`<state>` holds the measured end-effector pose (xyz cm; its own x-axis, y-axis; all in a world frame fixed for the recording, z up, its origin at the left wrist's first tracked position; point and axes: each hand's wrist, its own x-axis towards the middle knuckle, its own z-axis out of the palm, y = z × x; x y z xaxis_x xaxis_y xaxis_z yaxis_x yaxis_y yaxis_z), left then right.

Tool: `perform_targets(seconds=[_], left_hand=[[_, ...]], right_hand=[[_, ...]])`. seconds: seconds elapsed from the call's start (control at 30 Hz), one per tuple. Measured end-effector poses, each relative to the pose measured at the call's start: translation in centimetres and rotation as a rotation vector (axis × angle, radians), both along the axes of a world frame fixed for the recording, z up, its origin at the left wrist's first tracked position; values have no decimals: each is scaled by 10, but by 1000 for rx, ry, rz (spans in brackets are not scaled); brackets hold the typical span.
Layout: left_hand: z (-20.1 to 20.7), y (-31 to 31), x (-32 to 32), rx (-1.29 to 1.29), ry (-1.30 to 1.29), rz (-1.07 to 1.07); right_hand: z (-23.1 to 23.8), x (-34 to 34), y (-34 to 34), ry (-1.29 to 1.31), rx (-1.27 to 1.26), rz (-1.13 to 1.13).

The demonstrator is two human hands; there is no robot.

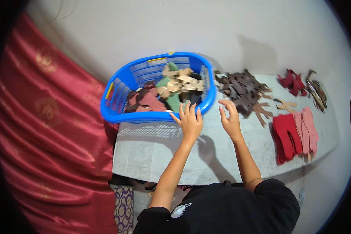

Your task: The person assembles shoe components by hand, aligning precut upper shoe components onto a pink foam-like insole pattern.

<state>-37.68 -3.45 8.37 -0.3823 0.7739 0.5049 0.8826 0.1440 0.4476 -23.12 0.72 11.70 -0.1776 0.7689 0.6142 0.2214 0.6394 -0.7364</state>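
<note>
At the front rim of a blue plastic basket (144, 116), my left hand (190, 124) has its fingers spread and holds nothing; whether the fingertips touch the rim I cannot tell. Inside the basket lie cut pieces in beige (191, 84), green (174, 102), dusty red (152, 102) and black. My right hand (231, 121) is over the table, right of the basket. Its thumb and forefinger are apart, with nothing visible between them. Just beyond it is a loose heap of dark brown cut pieces (243, 89), some with slits or finger-like ends.
Stacked red pieces (286, 136) and pink pieces (306, 130) lie on the right of the pale table (148, 152). Behind them are a dark red bundle (292, 82), dark thin strips (318, 93) and a tan piece (285, 105). A red curtain (54, 148) hangs at left.
</note>
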Motion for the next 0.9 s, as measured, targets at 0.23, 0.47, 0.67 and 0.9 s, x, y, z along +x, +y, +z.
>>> perform_targets(seconds=[0.23, 0.47, 0.67, 0.9], left_hand=[[-61, 25, 152, -90, -350, -634], [-73, 17, 318, -273, -221, -1101], [-72, 24, 408, -234, -96, -1298], [-88, 46, 462, -159, 61, -1350]], right_hand=[[-71, 166, -43, -121, -210, -278], [-73, 311, -86, -83, -185, -702], [-94, 391, -108, 34, -275, -868], [-131, 458, -88, 91, -329, -963]])
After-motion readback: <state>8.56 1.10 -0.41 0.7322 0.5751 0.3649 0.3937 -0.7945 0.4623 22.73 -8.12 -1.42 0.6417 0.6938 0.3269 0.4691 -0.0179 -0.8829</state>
